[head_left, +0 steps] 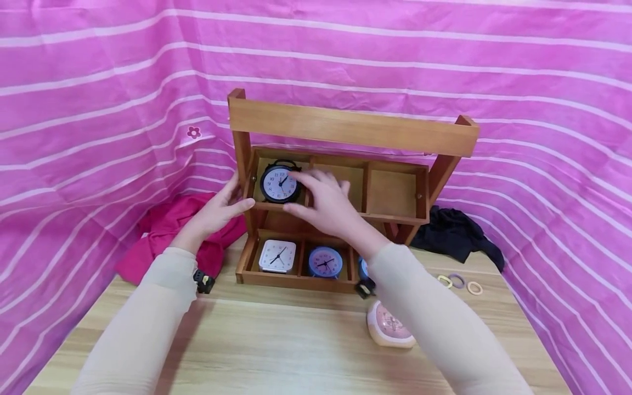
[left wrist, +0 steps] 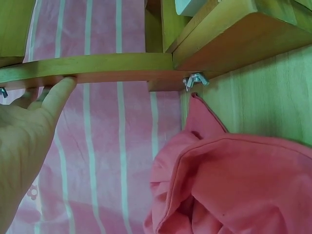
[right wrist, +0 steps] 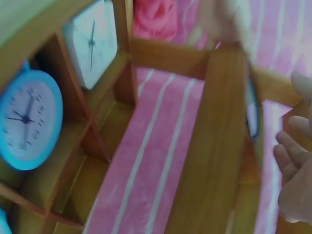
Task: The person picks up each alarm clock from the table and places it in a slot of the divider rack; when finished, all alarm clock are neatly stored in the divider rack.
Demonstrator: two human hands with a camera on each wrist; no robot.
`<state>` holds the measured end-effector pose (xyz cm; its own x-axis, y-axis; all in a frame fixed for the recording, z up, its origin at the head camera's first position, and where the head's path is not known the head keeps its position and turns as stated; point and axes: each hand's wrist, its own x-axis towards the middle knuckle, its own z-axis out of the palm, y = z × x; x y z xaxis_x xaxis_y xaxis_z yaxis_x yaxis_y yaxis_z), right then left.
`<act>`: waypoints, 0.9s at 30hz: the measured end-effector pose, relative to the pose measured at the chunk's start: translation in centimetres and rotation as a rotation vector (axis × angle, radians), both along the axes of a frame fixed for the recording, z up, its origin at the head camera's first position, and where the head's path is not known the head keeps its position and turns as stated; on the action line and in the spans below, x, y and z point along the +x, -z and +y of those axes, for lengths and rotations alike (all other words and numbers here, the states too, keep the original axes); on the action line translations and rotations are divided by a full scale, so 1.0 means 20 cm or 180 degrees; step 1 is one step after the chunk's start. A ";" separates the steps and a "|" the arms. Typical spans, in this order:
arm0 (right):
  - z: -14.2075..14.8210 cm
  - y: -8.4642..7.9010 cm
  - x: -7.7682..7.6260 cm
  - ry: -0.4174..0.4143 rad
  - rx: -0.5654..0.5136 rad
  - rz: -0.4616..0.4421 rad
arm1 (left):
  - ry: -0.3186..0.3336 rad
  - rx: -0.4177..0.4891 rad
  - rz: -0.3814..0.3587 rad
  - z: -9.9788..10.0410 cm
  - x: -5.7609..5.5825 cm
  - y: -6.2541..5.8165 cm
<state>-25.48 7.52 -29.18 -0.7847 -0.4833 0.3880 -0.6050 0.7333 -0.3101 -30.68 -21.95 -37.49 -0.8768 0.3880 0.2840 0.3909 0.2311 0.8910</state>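
Note:
A black twin-bell alarm clock (head_left: 280,186) stands in the upper left compartment of a wooden two-tier shelf (head_left: 353,125). Close at its right edge is my right hand (head_left: 328,204), thumb and fingers spread apart; the right wrist view shows the fingers (right wrist: 292,155) loosely bent. My left hand (head_left: 217,213) rests against the shelf's left side, and its thumb (left wrist: 60,92) touches the side post in the left wrist view. On the lower tier sit a white square clock (head_left: 277,256), a blue round clock (head_left: 326,262) and another blue clock (head_left: 364,267), partly hidden by my right arm.
A pink clock (head_left: 391,323) lies on the table in front of the shelf, partly behind the right sleeve. Several small rings (head_left: 475,288) are at the right. Crumpled cloths, magenta (head_left: 170,222) and black (head_left: 451,233), flank the shelf. Pink striped fabric (head_left: 316,49) hangs around the table.

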 end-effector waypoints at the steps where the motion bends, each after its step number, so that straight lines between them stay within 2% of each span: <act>1: 0.04 0.01 0.05 -0.0065 -0.0067 -0.0020 | 0.0000 0.0004 0.0004 0.00 0.00 0.00; 4: 0.17 0.05 0.17 -0.0209 -0.0191 -0.0102 | -0.0022 -0.0020 0.0016 0.01 -0.01 -0.02; 7: 0.29 0.10 0.27 -0.0196 -0.0246 -0.0183 | -0.0019 -0.0042 0.0002 0.01 -0.02 -0.02; 11: 0.41 0.18 0.36 -0.0147 -0.0353 -0.0281 | -0.0004 -0.0029 -0.0013 0.01 -0.02 -0.02; 16: 0.53 0.29 0.45 -0.0231 -0.0430 -0.0409 | -0.0010 -0.0039 -0.0016 0.00 -0.02 -0.01; 20: 0.66 0.41 0.53 -0.0210 -0.0340 -0.0508 | -0.0005 -0.0022 -0.0036 0.00 -0.01 -0.01; 27: 0.91 0.68 0.68 0.0129 -0.0104 -0.0640 | 0.0003 0.0001 -0.0136 0.00 0.00 0.02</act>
<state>-11.80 25.65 -42.77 -0.8665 -0.4396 0.2365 -0.4988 0.7433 -0.4457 -30.64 -21.98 -37.86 -0.8878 0.3886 0.2465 0.3527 0.2305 0.9069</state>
